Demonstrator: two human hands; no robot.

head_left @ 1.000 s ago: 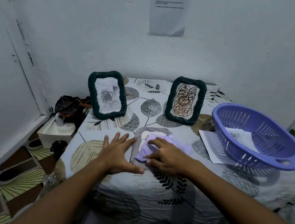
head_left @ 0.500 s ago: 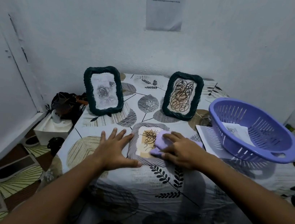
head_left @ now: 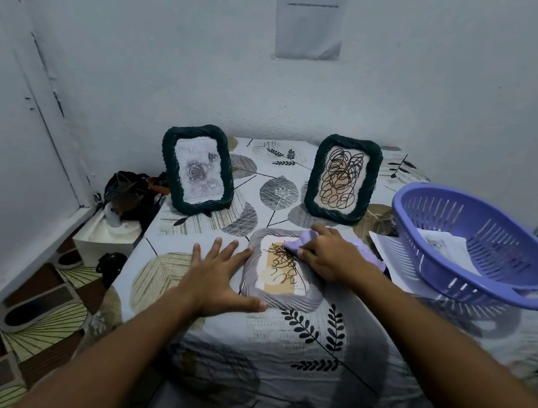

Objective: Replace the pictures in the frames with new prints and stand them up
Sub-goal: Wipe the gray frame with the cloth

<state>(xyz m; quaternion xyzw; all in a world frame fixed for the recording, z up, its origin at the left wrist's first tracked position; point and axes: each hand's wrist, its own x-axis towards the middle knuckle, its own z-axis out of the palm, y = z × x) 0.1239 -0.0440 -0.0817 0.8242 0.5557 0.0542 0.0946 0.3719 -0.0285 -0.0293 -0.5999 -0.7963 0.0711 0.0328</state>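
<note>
1. While the grey frame (head_left: 284, 270) lay flat on the table (head_left: 275, 343), face up, both hands worked at it.
2. The left hand (head_left: 216, 276) lay flat with straight, spread fingers, holding nothing.
3. Its fingertips and thumb touched the left edge of the grey frame.
4. The right hand (head_left: 329, 254) had curled fingers and gripped a purple cloth (head_left: 302, 243).
5. The cloth pressed on the top right part of the grey frame, over its picture.
6. That picture showed dark scribbles on tan and white.
7. Two green frames stood upright at the back of the table.
8. The left green frame (head_left: 196, 169) held a grey rose picture.
9. The right green frame (head_left: 342, 179) held a picture of brown and black loops.
10. A purple basket (head_left: 476, 246) sat on the right side of the table, near the right hand.
11. A print (head_left: 445, 246) lay inside the basket.
12. White paper (head_left: 388, 255) lay under the basket's left edge.
13. A sheet (head_left: 310, 12) with small words hung on the wall behind.
14. A dark bag (head_left: 131, 191) and a white box (head_left: 108, 233) sat on the floor, left of the table.
</note>
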